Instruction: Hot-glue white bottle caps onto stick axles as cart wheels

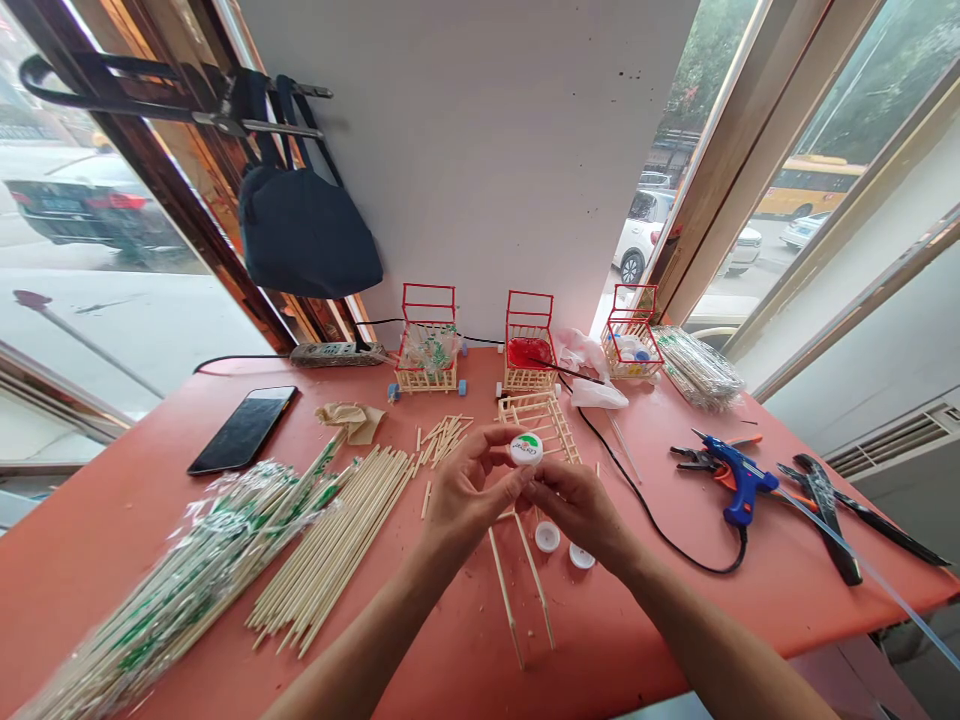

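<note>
My left hand (469,490) pinches a white bottle cap (526,449) with a green logo, holding it above the red table (135,520). My right hand (577,510) is closed right beside it, fingertips touching the cap's lower edge. Just below my hands lie two more white caps (547,537) (581,555) and a small frame of glued wooden sticks (521,590). A ladder-like stick lattice (544,420) lies just beyond the held cap.
Bare chopsticks (337,540) and wrapped chopsticks (187,570) lie left. A phone (244,428) is far left. Three red-topped stick carts (429,350) (529,345) (631,335) line the back. A blue glue gun (739,482), its black cord (652,520) and pliers (825,500) lie right.
</note>
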The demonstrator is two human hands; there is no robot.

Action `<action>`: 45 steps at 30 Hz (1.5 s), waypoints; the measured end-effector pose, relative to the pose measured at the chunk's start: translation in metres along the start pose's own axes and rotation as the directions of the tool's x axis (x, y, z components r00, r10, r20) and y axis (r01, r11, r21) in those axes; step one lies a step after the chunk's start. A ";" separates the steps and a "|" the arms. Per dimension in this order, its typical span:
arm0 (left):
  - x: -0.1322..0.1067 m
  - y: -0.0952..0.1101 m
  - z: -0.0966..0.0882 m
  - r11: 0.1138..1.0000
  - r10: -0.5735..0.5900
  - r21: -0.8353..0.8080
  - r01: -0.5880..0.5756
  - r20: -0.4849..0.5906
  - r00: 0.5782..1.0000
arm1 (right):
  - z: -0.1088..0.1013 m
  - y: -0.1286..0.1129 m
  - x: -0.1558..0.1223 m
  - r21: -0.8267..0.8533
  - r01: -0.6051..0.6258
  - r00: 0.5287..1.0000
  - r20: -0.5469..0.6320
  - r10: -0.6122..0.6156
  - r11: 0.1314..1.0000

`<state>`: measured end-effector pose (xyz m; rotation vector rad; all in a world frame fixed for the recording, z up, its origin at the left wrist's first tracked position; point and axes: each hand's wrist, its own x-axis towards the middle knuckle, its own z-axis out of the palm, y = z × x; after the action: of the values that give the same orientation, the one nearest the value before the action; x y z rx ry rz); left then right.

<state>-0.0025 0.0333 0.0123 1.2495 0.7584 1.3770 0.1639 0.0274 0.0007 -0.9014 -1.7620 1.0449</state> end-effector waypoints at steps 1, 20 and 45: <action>0.000 0.000 0.000 1.000 0.003 0.000 -0.003 0.001 1.000 | 0.000 0.000 0.000 0.005 0.000 1.000 0.002 0.000 1.000; 0.001 -0.004 -0.001 1.000 0.021 -0.013 -0.021 -0.022 1.000 | 0.001 0.015 -0.002 0.099 -0.008 1.000 -0.006 0.008 0.995; 0.000 -0.005 0.003 0.999 -0.025 -0.020 0.024 -0.021 0.999 | 0.006 0.004 -0.002 0.304 -0.101 0.993 -0.032 0.117 0.947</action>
<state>0.0013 0.0337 0.0085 1.2078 0.7704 1.3768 0.1598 0.0250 -0.0049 -0.8305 -1.4728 1.3109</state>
